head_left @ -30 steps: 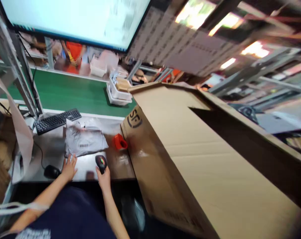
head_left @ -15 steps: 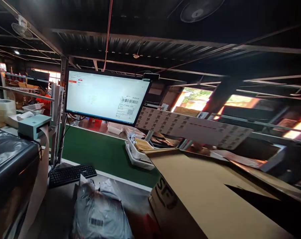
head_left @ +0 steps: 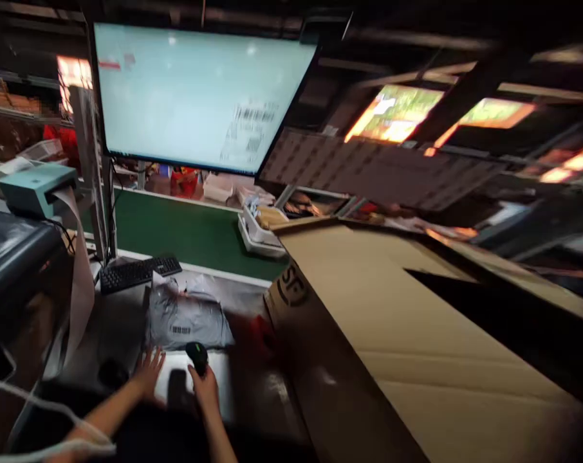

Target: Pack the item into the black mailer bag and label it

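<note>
My right hand (head_left: pixel 206 390) is closed around a dark handheld barcode scanner (head_left: pixel 196 355), which has a small green light on its top. The scanner's head points at a grey plastic mailer bag (head_left: pixel 185 318) with a barcode label, lying on the metal table just beyond. To the left, my left hand (head_left: pixel 150 374) has its fingers spread near the bag's lower left corner; whether it touches the bag I cannot tell. Between my hands, a dark shape lies on a bright patch of the table, too blurred to name.
A large open cardboard box (head_left: pixel 369 308) fills the right side. Behind the bag are a black keyboard (head_left: pixel 139 273) and a green conveyor belt (head_left: pixel 175 225) carrying white trays (head_left: pixel 260 235). A monitor (head_left: pixel 199 96) hangs above. A label printer (head_left: pixel 38 186) stands left; a red object (head_left: pixel 262 334) lies beside the box.
My view has tilted down, so the monitor, bag and box sit higher. Both my hands have come into view, the right one with the scanner. The bag appears to lie in the same place.
</note>
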Action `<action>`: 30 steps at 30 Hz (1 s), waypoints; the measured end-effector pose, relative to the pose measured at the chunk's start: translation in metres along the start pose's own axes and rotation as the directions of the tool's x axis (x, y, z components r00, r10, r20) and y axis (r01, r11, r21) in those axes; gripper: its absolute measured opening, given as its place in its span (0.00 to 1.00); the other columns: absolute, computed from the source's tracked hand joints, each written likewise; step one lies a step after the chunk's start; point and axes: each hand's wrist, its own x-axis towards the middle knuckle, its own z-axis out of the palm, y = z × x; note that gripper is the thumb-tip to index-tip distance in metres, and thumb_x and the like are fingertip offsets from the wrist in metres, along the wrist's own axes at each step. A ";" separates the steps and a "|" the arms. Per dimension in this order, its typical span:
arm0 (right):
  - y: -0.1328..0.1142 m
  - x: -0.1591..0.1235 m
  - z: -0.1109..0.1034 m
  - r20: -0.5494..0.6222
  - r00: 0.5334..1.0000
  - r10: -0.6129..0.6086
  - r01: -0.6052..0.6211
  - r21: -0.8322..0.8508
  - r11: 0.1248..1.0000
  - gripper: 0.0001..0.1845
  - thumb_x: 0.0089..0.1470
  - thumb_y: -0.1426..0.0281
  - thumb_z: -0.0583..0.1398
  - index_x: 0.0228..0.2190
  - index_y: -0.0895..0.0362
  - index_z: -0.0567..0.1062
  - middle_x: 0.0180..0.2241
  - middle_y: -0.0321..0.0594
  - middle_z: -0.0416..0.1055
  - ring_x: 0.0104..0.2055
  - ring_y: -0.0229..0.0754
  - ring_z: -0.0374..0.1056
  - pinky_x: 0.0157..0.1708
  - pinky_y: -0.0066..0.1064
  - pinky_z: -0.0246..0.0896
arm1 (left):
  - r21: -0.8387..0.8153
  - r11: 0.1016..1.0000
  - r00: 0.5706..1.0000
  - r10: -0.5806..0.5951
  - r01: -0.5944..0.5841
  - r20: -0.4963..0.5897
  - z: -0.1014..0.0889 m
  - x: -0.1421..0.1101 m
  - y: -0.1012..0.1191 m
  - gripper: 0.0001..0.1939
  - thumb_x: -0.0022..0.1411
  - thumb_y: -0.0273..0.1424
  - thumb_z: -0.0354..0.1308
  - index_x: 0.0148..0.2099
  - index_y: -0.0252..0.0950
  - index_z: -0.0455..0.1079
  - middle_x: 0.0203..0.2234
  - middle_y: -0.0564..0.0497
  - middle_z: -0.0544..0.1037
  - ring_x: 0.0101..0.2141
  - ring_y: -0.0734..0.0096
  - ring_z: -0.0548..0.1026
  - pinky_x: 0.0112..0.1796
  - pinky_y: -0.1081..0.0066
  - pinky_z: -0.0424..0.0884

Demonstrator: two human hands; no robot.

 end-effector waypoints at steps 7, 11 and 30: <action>-0.007 -0.046 0.034 0.064 0.993 0.095 -0.088 -0.107 0.990 0.21 0.46 0.53 0.64 0.34 0.57 0.77 0.38 0.48 0.74 0.45 0.55 0.74 0.52 0.44 0.69 | -0.055 0.993 0.930 0.121 -0.108 0.347 0.056 -0.061 -0.004 0.52 0.64 0.50 0.60 0.70 0.06 0.51 0.72 0.14 0.45 0.71 0.18 0.38 0.65 0.37 0.51; -0.007 -0.063 0.021 0.067 0.995 0.073 -0.070 -0.036 0.997 0.24 0.48 0.51 0.65 0.37 0.57 0.78 0.38 0.45 0.72 0.45 0.52 0.73 0.51 0.42 0.69 | -0.019 0.993 0.912 0.115 -0.117 0.395 0.077 -0.056 -0.009 0.62 0.55 0.46 0.70 0.77 0.18 0.42 0.76 0.21 0.40 0.73 0.20 0.34 0.67 0.33 0.42; 0.010 0.021 -0.065 -0.404 0.912 0.073 -0.130 -0.116 0.985 0.18 0.30 0.56 0.64 0.22 0.43 0.60 0.32 0.61 0.73 0.51 0.80 0.72 0.53 0.65 0.64 | 0.023 0.999 0.991 0.021 -0.024 0.136 -0.002 0.048 -0.035 0.56 0.55 0.58 0.64 0.79 0.46 0.48 0.78 0.42 0.46 0.76 0.34 0.39 0.71 0.41 0.45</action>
